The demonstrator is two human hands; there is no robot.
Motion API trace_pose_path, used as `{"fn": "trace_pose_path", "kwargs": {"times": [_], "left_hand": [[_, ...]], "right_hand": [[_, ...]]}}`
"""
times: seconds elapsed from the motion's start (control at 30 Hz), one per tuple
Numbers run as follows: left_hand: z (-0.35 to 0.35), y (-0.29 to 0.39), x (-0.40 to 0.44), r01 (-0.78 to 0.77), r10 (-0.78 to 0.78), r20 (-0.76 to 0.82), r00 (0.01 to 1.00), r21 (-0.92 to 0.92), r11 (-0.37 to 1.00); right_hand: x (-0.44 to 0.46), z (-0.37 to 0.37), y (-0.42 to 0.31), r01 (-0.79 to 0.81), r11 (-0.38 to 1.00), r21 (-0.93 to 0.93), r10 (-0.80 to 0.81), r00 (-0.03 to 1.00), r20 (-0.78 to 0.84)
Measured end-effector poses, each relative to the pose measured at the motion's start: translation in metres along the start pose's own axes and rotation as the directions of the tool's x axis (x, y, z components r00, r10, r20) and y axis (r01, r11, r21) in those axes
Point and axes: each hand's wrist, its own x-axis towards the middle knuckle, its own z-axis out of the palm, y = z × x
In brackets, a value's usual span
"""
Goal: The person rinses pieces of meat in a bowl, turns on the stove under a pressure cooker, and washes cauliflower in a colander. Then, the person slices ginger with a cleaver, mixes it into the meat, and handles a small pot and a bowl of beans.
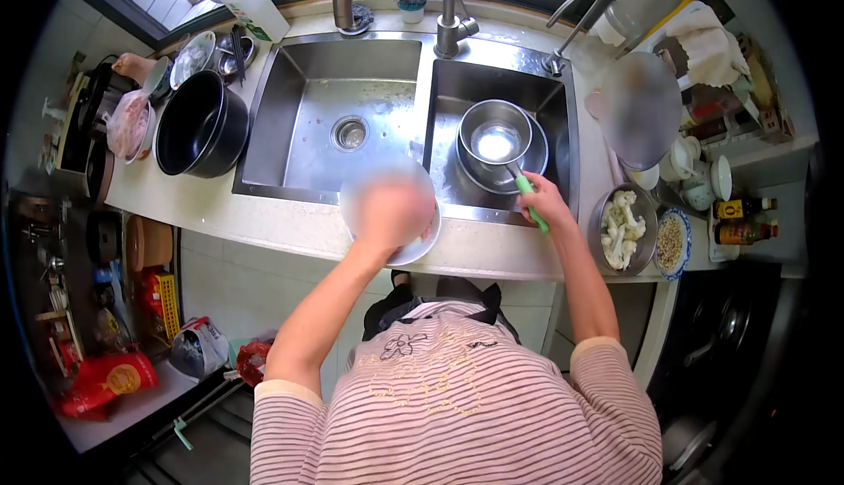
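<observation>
My right hand (541, 199) is wrapped round the green handle of a small metal pot (496, 133). That pot sits over a larger metal bowl (539, 155) in the right sink basin and looks to have some liquid in it. My left hand (391, 212) is over a white bowl (420, 247) at the counter's front edge, below the left basin. A blur covers this hand and most of the bowl, so its fingers and the bowl's contents cannot be made out.
Left of the sink (294, 124) stands a large black pot (202, 124), with bowls beside it. To the right are a metal bowl of cauliflower (622, 230) and a patterned bowl of beans or nuts (673, 243). Taps (448, 28) rise behind the basins.
</observation>
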Motion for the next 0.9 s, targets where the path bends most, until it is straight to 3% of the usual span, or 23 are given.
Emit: {"fn": "trace_pose_path", "kwargs": {"times": [0.17,0.27,0.33,0.37,0.43,0.5,0.57,0.63,0.77,0.9], "left_hand": [[-0.017,0.005,0.003,0.08,-0.081,0.059,0.995,0.006,0.997],[-0.022,0.007,-0.006,0.059,-0.049,0.097,0.994,-0.105,0.993],[-0.019,0.006,-0.009,0.054,-0.044,0.09,0.995,-0.112,0.992],[-0.018,0.006,-0.008,0.131,-0.116,0.096,0.989,-0.165,0.977],[-0.018,0.005,-0.006,0.278,-0.254,0.119,0.96,-0.27,0.922],[-0.017,0.003,-0.006,0.291,-0.26,0.141,0.955,-0.281,0.915],[-0.018,0.004,-0.007,0.353,-0.306,0.194,0.932,-0.293,0.889],[-0.011,0.002,-0.011,0.288,-0.275,0.088,0.957,-0.301,0.909],[-0.006,-0.003,-0.013,0.256,-0.263,0.019,0.965,-0.297,0.92],[-0.001,-0.005,-0.012,0.323,-0.331,0.038,0.943,-0.347,0.88]], "right_hand": [[-0.07,0.003,-0.038,0.121,0.992,0.035,-0.125,0.98,0.157],[-0.105,0.016,-0.06,0.164,0.986,-0.011,-0.157,0.962,0.222],[-0.124,0.026,-0.071,0.206,0.97,-0.133,-0.174,0.961,0.217],[-0.13,0.03,-0.073,0.227,0.955,-0.192,-0.185,0.959,0.214],[-0.137,0.038,-0.071,0.36,0.84,-0.405,-0.288,0.93,0.229],[-0.147,0.05,-0.079,0.424,0.708,-0.565,-0.33,0.906,0.267],[-0.152,0.06,-0.076,0.532,0.584,-0.613,-0.44,0.842,0.312],[-0.149,0.066,-0.065,0.648,0.427,-0.631,-0.576,0.733,0.363],[-0.152,0.074,-0.059,0.634,0.299,-0.714,-0.597,0.708,0.378],[-0.158,0.081,-0.055,0.585,0.141,-0.799,-0.617,0.683,0.391]]}}
